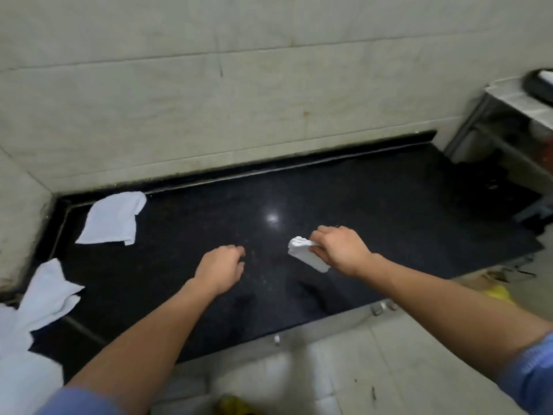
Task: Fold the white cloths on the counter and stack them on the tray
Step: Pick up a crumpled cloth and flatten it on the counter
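My right hand (339, 248) grips a small folded white cloth (305, 255) just above the black counter (374, 211), right of centre. My left hand (221, 269) hovers over the counter's middle with loosely curled fingers and holds nothing. An unfolded white cloth (112, 218) lies flat at the back left of the counter. Several more white cloths (45, 295) are heaped at the left edge. A dark tray (538, 85) with something white on it shows at the far right, on a raised shelf.
A pale tiled wall (239, 100) backs the counter and turns in at the left. A metal-framed shelf (508, 115) stands at the right end. Light floor tiles (359, 369) lie below the counter's front edge, with yellow items on them.
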The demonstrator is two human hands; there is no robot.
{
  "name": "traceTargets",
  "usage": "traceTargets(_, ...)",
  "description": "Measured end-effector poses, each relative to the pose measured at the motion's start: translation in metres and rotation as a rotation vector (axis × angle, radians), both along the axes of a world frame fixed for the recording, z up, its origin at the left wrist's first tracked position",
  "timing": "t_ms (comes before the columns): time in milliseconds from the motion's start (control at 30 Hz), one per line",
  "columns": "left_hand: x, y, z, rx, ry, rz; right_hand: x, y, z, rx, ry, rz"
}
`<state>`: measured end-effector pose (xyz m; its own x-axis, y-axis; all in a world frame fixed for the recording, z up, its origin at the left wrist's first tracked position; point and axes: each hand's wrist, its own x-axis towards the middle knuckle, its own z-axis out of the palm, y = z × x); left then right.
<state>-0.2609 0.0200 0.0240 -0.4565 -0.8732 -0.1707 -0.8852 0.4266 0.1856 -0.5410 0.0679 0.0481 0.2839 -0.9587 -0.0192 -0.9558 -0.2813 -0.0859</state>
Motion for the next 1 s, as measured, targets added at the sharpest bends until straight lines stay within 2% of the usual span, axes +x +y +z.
traceTargets(433, -0.332, 0.039, 0.030, -0.107, 0.040, -0.466, -0.286, 0.138, 0.023, -0.086, 0.064, -0.422)
traceTargets(667, -0.494, 0.005, 0.027, -0.119, 0.042, -0.684, -0.424, 0.159, 0.036, -0.151, 0.097, -0.648)
traceTargets(833, -0.626, -0.016, 0.052, -0.142, 0.125, -0.806, -0.521, 0.164, 0.067, -0.201, 0.120, -0.821)
traceTargets(1000, -0.735, -0.027, 0.080, -0.182, 0.192, -0.893, -0.607, 0.170, 0.098, -0.255, 0.108, -0.879)
